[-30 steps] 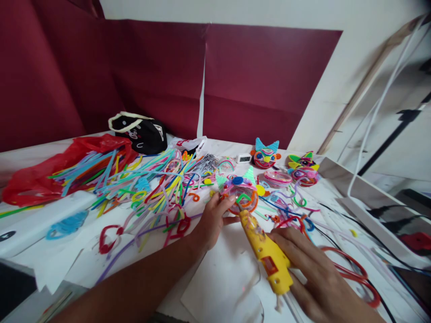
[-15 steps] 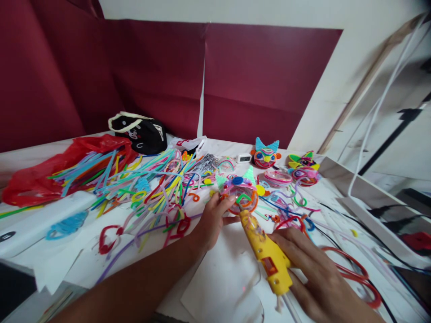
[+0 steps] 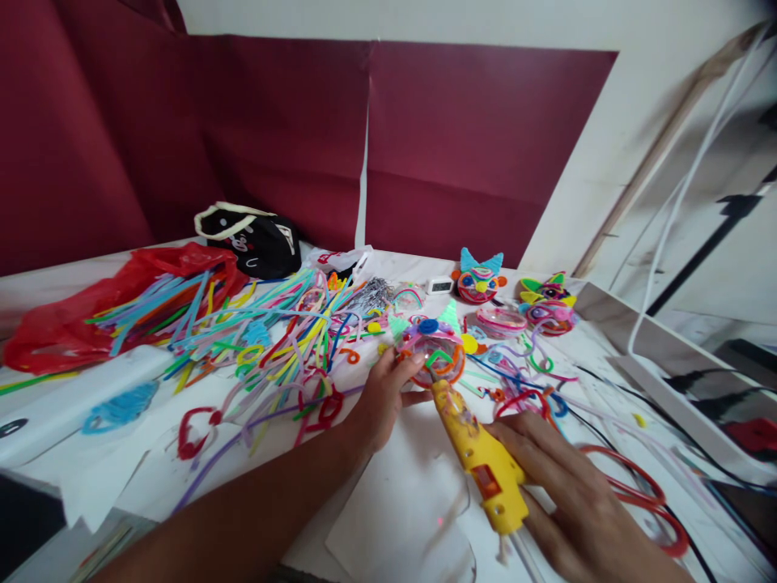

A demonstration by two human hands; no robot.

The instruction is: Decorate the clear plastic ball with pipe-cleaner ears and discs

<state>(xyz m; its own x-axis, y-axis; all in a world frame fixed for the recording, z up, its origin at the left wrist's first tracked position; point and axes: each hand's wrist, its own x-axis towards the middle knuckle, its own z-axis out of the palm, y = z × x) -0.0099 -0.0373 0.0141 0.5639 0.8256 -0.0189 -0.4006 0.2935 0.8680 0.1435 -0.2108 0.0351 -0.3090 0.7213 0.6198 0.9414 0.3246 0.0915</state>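
Note:
My left hand [image 3: 387, 397] grips the left side of a round pipe-cleaner piece [image 3: 450, 374], which has an orange rim, a blue oval on top and pale green points. A bent green strip [image 3: 438, 356] lies inside its ring. My right hand [image 3: 562, 478] is closed on a yellow glue gun [image 3: 482, 457], whose tip touches or nearly touches the green strip. A white sheet [image 3: 404, 502] lies below the gun.
Loose pipe cleaners [image 3: 285, 324] and a red plastic bag [image 3: 61, 328] spread leftward. Behind stand a black bag [image 3: 264, 247], a small white clock [image 3: 439, 285] and a blue-eared figure [image 3: 479, 279]. Rightward are a yellow-green figure [image 3: 549, 308], red loops [image 3: 659, 514] and cables.

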